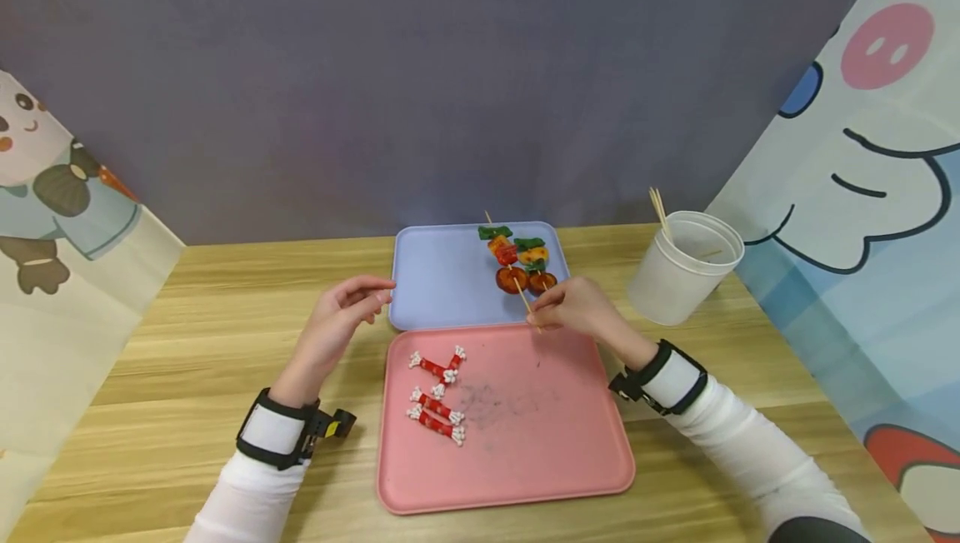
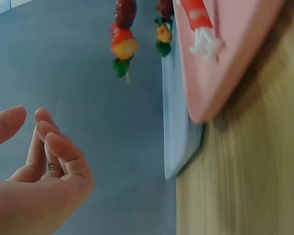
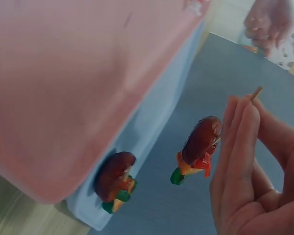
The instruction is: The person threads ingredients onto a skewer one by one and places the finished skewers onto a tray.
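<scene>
My right hand (image 1: 576, 308) pinches the bare end of a food skewer (image 1: 507, 255), which carries a brown sausage-like round piece, then red, orange and green pieces. In the right wrist view the stick's end (image 3: 256, 93) pokes out past the fingertips, and the skewer hangs above the blue tray (image 1: 442, 276). A second, similar food skewer (image 3: 114, 182) lies on that tray. To the left of the tray's edge, my left hand (image 1: 337, 318) holds nothing; its fingers are loosely bent, with the thumb apart from them in the left wrist view.
In front of the blue tray sits a pink tray (image 1: 540, 460) bearing several red pieces with white knobbed ends (image 1: 435, 425). A white bucket (image 1: 678, 276) with thin wooden sticks (image 1: 660, 211) stands at the right. A grey wall (image 1: 450, 93) rises behind the table.
</scene>
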`<state>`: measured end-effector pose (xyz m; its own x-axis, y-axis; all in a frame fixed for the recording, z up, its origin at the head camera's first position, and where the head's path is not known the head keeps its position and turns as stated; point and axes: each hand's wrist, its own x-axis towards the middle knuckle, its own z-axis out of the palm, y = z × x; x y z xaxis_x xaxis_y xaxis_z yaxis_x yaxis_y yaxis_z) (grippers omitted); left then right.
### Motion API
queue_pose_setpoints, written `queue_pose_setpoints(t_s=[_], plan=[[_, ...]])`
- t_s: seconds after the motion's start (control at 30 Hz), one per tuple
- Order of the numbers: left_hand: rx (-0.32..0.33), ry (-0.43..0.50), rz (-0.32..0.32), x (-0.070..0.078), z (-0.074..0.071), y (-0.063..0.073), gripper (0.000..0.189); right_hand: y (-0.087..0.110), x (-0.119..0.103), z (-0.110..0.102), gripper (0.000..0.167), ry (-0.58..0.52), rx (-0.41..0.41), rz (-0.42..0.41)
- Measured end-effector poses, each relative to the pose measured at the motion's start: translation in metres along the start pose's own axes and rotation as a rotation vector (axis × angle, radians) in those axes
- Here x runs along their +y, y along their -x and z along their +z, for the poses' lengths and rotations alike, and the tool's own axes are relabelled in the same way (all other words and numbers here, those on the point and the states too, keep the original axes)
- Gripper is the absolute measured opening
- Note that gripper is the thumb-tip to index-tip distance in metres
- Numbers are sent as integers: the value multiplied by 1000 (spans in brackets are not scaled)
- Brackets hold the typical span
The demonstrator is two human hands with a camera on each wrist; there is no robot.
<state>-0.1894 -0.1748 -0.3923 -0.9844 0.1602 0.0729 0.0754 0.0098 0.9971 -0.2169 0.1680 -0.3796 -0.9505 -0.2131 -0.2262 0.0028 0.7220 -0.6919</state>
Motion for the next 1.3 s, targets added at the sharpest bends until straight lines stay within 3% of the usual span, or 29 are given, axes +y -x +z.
queue_pose_setpoints(t_s=[0.37,0.6,0.87,1.3], plan=[[22,8,34,3,-25,21,26,-24,6,6,24,114,2,8],[53,12,33,3,-35,25,25,-36,10,10,26,119,16,-3],[53,2,34,5,-37,25,24,-40,11,13,26,119,11,-12],[54,-13,26,5,-37,27,24,-42,5,15,28,102,-86,-40]])
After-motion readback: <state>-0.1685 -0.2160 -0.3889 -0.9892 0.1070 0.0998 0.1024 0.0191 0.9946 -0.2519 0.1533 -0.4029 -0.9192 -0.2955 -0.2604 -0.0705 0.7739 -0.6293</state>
